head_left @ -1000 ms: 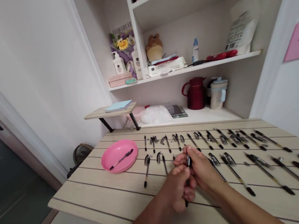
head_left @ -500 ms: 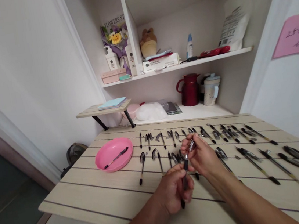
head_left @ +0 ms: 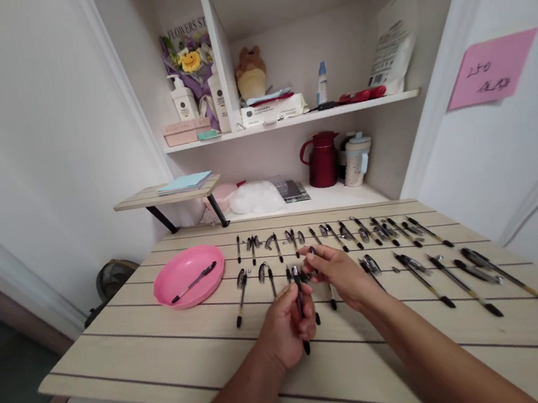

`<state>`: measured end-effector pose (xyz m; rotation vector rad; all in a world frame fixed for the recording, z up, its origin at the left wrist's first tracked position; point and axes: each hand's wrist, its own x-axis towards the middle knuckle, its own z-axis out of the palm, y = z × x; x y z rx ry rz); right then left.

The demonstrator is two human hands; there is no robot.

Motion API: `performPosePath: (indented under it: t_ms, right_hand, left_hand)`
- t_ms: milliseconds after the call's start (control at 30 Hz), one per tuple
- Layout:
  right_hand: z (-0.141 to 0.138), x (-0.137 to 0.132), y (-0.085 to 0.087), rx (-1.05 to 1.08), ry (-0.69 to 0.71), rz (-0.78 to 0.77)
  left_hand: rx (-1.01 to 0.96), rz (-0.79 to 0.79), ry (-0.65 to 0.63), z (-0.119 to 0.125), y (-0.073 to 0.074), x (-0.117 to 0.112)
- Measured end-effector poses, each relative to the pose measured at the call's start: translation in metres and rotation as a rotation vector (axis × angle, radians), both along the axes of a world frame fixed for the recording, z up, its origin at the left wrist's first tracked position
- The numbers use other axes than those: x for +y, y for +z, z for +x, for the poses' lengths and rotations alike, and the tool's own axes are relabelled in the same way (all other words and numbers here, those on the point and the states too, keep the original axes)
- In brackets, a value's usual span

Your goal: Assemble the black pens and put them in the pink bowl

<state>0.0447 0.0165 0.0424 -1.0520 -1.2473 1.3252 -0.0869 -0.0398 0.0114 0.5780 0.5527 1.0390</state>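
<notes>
In the head view, the left hand (head_left: 287, 331) is wrapped around a black pen (head_left: 300, 304), held slanting above the tabletop (head_left: 212, 364), about midway along the near edge. The right hand (head_left: 343, 276) is just beside it, thumb and fingers drawn narrow at a dark piece; whether they grip it cannot be told. Loose pens and caps (head_left: 278, 248) lie in two uneven rows, one near the far edge, one closer in, both stretching toward the right edge. By the left edge, a pink dish (head_left: 175, 273) holds a single pen (head_left: 194, 282).
</notes>
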Motion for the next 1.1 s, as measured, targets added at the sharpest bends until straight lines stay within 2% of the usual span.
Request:
performPosePath:
  t_ms: [67, 167, 233, 333, 467, 567, 900, 1000, 1100]
  right_hand:
    - [0.025, -0.001, 0.002, -0.284, -0.062, 0.114]
    - [0.076, -0.002, -0.001, -0.839, -0.267, 0.262]
    - [0.109, -0.002, -0.009, -1.163, -0.408, 0.226]
    - [0.144, -0.004, -0.026, -1.405, -0.405, 0.177]
    - [0.155, -0.011, -0.049, -1.508, -0.281, 0.143]
    - [0.15, -0.016, -0.058, -1.547, -0.289, 0.13]
    - [0.162, -0.034, -0.047, -1.42, -0.499, 0.113]
    - [0.157, -0.037, -0.049, -1.408, -0.47, 0.078]
    - [0.147, -0.036, -0.053, -1.485, -0.421, 0.093]
  left_hand:
    - [-0.006, -0.005, 0.004, 0.0, 0.0, 0.0]
    - [-0.016, -0.02, -0.003, 0.0, 0.001, -0.001]
    - [-0.009, -0.033, -0.017, 0.001, 0.002, -0.003]
    - [0.005, -0.04, -0.037, 0.002, 0.003, -0.004]
    - [0.033, -0.054, -0.05, 0.002, 0.001, -0.005]
    - [0.062, -0.053, -0.067, 0.003, 0.0, -0.005]
    - [0.134, 0.029, -0.2, 0.013, -0.003, -0.01]
    - [0.141, 0.039, -0.24, 0.017, -0.008, -0.011]
    - [0.148, 0.045, -0.269, 0.018, -0.01, -0.011]
